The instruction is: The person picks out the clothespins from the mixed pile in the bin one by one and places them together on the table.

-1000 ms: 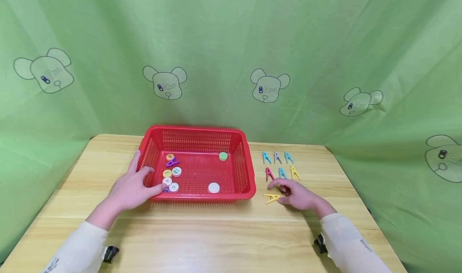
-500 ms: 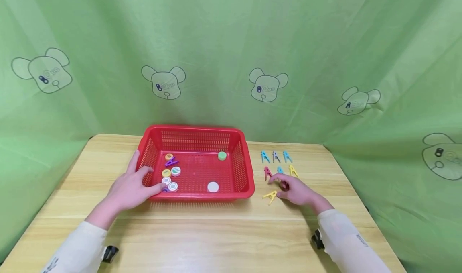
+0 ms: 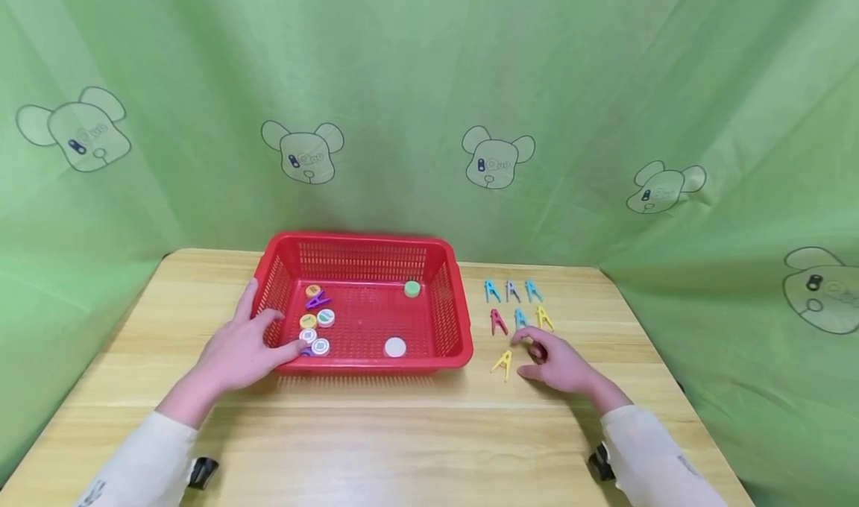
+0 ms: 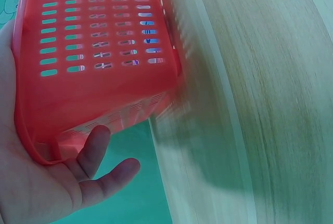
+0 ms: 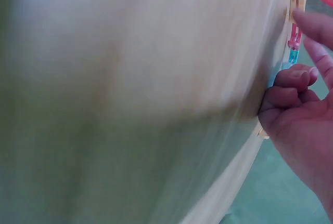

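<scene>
A red plastic basket [image 3: 362,364] stands on the wooden table. My left hand [image 3: 244,350] holds its front left corner, thumb over the front rim and index finger along the left side; in the left wrist view two fingers of that hand [image 4: 47,190] hang free below the rim. A yellow clothespin [image 3: 503,364] lies to the right of the basket. Just right of it is my right hand [image 3: 560,365], thumb and index finger spread apart and holding nothing, the other fingers curled under. In the right wrist view this hand [image 5: 302,115] rests low over the table.
Several bottle caps and a purple clothespin [image 3: 318,300] lie in the basket, with a green cap [image 3: 412,289] and a white cap [image 3: 395,347] on its right side. Beyond my right hand, clothespins lie in two rows, among them a red one [image 3: 498,321]. A green curtain [image 3: 403,82] hangs behind.
The yellow clothespin has turned from sideways to nearly upright in the head view. My right hand has let go of it and drawn slightly right. My left hand stays on the basket.
</scene>
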A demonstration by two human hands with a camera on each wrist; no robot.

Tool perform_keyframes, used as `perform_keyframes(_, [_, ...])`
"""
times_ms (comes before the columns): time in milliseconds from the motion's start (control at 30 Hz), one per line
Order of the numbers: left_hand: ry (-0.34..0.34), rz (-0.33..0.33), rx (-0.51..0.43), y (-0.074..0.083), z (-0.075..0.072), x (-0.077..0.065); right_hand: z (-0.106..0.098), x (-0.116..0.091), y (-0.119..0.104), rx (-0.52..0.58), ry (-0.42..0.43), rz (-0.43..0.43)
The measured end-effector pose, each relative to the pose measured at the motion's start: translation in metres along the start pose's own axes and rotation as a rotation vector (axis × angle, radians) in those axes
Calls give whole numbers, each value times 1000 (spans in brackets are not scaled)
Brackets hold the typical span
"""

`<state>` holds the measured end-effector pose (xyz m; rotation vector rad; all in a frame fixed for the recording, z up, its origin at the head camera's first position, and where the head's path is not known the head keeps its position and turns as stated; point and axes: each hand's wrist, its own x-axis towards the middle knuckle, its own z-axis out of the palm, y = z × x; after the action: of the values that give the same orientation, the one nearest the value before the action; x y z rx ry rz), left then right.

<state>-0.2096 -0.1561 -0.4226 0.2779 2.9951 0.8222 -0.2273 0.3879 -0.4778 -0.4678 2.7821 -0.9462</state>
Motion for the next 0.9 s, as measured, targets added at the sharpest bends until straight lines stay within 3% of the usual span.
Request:
perform_keyframes(300, [-9, -5, 4, -1, 0, 1, 12, -13, -7, -22, 40, 26])
perform_keyframes(900, [-10, -4, 12, 0, 0, 0, 18, -6, -14, -46, 35, 32])
